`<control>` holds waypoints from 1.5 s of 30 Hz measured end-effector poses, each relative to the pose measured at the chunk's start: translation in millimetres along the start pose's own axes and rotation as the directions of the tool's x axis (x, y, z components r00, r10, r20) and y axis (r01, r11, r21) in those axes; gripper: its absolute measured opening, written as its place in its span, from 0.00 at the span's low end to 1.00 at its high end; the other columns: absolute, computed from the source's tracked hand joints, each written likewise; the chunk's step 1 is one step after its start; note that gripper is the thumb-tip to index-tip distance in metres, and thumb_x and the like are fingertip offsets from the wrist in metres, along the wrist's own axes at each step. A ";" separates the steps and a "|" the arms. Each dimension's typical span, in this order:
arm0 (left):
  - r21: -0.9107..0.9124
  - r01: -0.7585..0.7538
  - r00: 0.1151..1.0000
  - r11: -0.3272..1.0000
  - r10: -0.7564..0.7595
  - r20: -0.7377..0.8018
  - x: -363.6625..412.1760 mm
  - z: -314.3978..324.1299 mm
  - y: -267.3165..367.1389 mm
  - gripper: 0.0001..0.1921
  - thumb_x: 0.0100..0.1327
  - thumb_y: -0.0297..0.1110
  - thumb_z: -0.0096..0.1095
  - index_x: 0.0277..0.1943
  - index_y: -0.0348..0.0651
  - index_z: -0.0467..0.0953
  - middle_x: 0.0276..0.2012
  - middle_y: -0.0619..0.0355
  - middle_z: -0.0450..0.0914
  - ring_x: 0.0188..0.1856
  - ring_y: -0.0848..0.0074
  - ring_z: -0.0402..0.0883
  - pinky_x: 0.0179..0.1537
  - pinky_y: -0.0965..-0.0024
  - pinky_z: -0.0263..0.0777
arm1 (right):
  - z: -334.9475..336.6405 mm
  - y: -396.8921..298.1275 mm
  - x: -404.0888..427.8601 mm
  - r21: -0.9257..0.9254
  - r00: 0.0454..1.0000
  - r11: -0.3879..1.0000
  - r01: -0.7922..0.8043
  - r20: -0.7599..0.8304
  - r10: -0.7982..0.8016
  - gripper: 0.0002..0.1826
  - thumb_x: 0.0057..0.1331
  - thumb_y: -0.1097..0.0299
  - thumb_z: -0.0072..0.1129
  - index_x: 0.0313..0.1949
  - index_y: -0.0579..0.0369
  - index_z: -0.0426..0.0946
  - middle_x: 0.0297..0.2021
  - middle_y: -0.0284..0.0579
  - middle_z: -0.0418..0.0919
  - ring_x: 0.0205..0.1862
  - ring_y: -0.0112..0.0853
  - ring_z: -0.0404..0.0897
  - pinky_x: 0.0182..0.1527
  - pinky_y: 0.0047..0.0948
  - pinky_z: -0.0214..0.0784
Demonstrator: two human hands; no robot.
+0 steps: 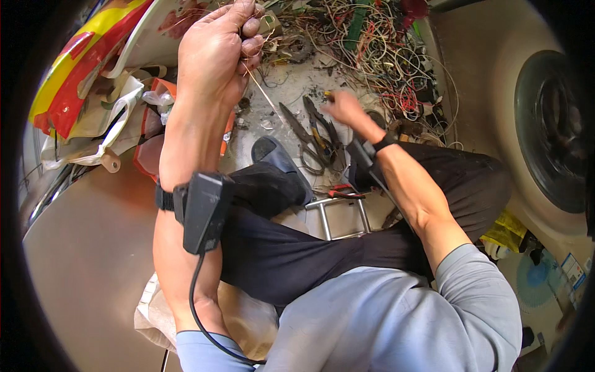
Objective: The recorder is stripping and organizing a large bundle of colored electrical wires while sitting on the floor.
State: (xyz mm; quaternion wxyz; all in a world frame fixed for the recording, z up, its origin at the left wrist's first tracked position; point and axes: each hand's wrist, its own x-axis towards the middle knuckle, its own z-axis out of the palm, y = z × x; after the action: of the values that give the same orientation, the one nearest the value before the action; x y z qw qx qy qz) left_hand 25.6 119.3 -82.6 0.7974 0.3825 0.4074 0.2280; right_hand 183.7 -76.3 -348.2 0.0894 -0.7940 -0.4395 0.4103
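Note:
My left hand (214,53) is raised at the top, its fingers closed on thin copper-coloured wire strands (260,88). One strand runs down from the fist towards the scissors. Blurred by motion, my right hand (346,109) hovers over the floor beside the wire heap. A small yellow bit (328,94) shows at its fingertips; whether the fingers grip it is unclear. Between the hands lie dark scissors (297,130) and pliers (325,132) with dark, worn handles. A tangled heap of insulated wires (395,60) covers the floor beyond my right hand.
Red-handled pliers (344,190) rest by a metal frame (324,221) between my legs. An orange-handled tool (228,132) lies partly behind my left forearm. At right stands an appliance with a round dark door (551,132). Plastic bags (107,135) crowd the left side.

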 end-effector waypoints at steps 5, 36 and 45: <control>0.052 -0.053 0.995 0.997 0.057 -0.082 -21.6 -5.5 19.7 0.12 0.79 0.40 0.55 0.38 0.44 0.75 0.23 0.69 0.71 0.17 0.88 0.65 0.16 0.84 0.56 | 89.6 2.9 -26.2 -0.056 0.998 0.998 -0.005 -0.061 0.001 0.14 0.63 0.67 0.58 0.43 0.67 0.76 0.41 0.72 0.81 0.44 0.66 0.81 0.50 0.57 0.75; 0.198 -0.172 0.980 0.965 0.189 -0.070 -26.6 -1.6 17.0 0.11 0.77 0.39 0.61 0.47 0.38 0.78 0.25 0.69 0.70 0.21 0.89 0.65 0.18 0.85 0.55 | 130.3 43.9 -83.7 -0.037 0.989 0.989 -0.140 -0.060 0.138 0.09 0.65 0.70 0.54 0.36 0.64 0.79 0.33 0.68 0.83 0.40 0.64 0.84 0.44 0.60 0.77; 0.305 -0.159 0.980 0.939 0.188 -0.068 -27.1 -1.9 20.0 0.11 0.77 0.40 0.59 0.46 0.40 0.78 0.26 0.69 0.71 0.22 0.91 0.66 0.18 0.85 0.52 | 113.1 28.0 -91.9 -0.099 0.942 0.937 -0.335 -0.071 0.329 0.10 0.64 0.71 0.57 0.37 0.62 0.86 0.38 0.64 0.86 0.43 0.58 0.87 0.46 0.53 0.81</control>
State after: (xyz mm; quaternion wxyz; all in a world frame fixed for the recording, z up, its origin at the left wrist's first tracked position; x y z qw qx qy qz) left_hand 7.7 114.0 -54.5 0.6866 0.5215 0.4397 0.2516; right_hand 93.1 -188.6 -382.8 -0.0131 -0.8713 -0.3184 0.3733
